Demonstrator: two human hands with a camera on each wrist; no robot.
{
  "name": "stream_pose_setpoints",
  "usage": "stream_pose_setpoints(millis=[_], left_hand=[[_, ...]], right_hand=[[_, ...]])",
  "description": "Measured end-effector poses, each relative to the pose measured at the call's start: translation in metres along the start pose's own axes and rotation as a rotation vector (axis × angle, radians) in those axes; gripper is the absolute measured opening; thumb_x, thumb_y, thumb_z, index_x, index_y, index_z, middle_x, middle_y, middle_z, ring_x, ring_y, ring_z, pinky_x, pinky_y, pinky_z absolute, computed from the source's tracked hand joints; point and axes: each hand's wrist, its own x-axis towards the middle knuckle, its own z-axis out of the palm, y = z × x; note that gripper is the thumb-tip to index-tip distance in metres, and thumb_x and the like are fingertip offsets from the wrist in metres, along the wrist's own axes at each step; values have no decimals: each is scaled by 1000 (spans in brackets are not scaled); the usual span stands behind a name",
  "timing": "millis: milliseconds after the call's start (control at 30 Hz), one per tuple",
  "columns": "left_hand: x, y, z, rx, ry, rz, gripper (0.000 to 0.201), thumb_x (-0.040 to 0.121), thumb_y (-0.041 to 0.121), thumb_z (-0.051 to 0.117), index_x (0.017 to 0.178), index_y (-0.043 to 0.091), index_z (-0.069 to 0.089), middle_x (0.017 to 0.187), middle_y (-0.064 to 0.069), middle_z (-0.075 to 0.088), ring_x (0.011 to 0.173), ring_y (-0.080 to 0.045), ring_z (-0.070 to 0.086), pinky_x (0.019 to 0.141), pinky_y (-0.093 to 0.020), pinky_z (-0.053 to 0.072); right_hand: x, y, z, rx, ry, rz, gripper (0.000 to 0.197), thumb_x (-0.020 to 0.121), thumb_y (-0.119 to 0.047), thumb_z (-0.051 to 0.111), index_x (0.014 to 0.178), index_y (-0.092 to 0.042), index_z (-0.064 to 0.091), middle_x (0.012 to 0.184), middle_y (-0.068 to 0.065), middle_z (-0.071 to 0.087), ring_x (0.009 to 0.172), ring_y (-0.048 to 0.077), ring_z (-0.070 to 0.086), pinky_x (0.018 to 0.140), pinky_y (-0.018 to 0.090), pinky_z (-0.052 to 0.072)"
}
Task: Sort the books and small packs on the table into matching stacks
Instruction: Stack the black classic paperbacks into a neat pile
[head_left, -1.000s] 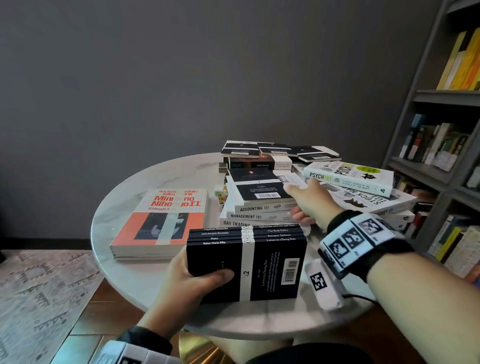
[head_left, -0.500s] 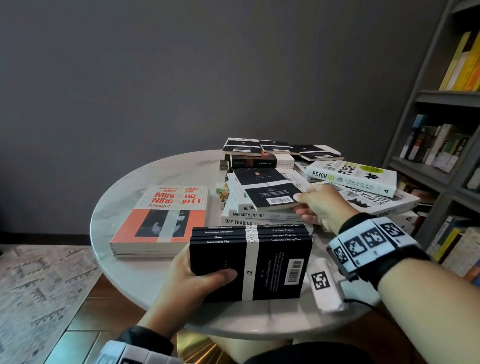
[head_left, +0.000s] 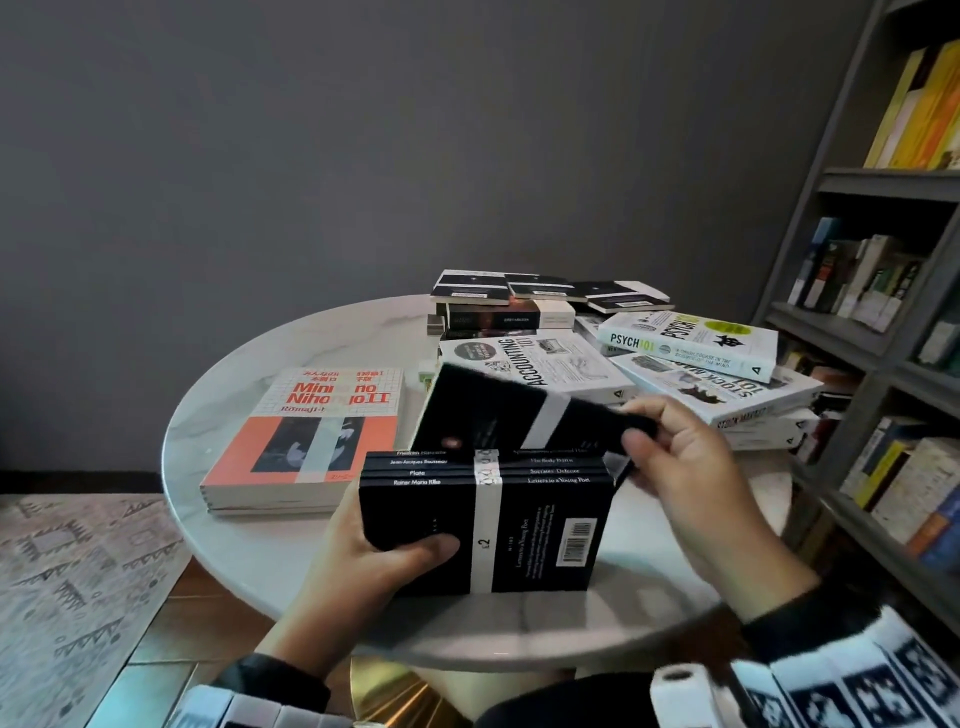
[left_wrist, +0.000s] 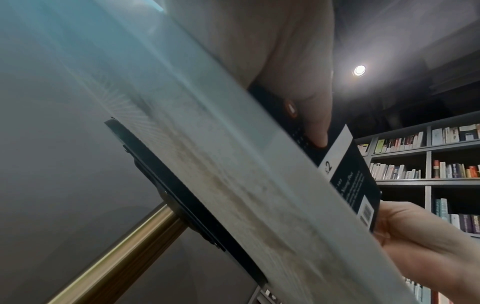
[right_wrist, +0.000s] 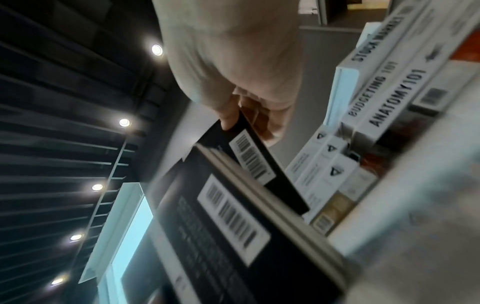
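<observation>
Two hands busy at the near table edge. Left hand (head_left: 363, 561) grips a set of black paperbacks (head_left: 540, 525) stood upright on the round marble table (head_left: 249, 566), thumb (head_left: 434, 548) across the front cover, fingers hidden behind. Right hand (head_left: 685, 467) pinches one thin black book (head_left: 498, 410) by its right end, tilted, blurred, hovering just behind the upright set; right wrist view shows thumb and fingers clamped on it near the barcode corner.

Tabletop is pale marble on a brass pedestal (left_wrist: 109, 253). Red-and-white Minna no Nihongo stack (head_left: 306, 441) lies flat at left, well apart from the held set. Accounting 101 book (head_left: 540, 364) tops a white pile behind the hands; Psych 101 book (head_left: 691, 340) and Stock Market 101 book (head_left: 727, 389) sit to the right, overlapping. More black-and-white small books (head_left: 540, 293) spread at the far side. Grey wall behind, bookshelf (head_left: 883, 312) at right, patterned rug (head_left: 67, 577) on floor at left.

Versus a second ago: the thin black book has left the top of the white pile, so the Accounting 101 cover now shows; right hand has pulled back toward the body. Left hand and upright set unchanged.

Bare marble shows in front of the red stack and along the near rim. Right side is crowded, the white pile overhanging the table edge near the shelf.
</observation>
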Motion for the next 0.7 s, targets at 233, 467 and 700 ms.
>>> stream_pose_setpoints(millis=[233,467,700], left_hand=[[0,1,2,-1,-43,-50,89,27,52,88,102,11,62,96,-2,73,88,-16,69,67,-21,54],[-1,1,18,41,-13,-75,87,29,45,85,106,18,54,94,-1,69,87,-2,66,71,-15,50],[17,40,43,432,-251,-156,68,68,30,78,121,39,36,115,25,52,108,-3,53,97,-24,41]], right_hand=[[-28,38,12,190,-198,76,60,59,-84,56,102,-41,63,107,-4,69,102,15,64,87,33,48],[-34,49,15,118,-240,45,89,38,-52,89,113,-24,52,102,-14,71,97,4,66,77,15,50],[-8,61,-31,141,-104,103,102,8,-58,88,97,-18,60,83,-6,74,80,6,70,67,18,55]])
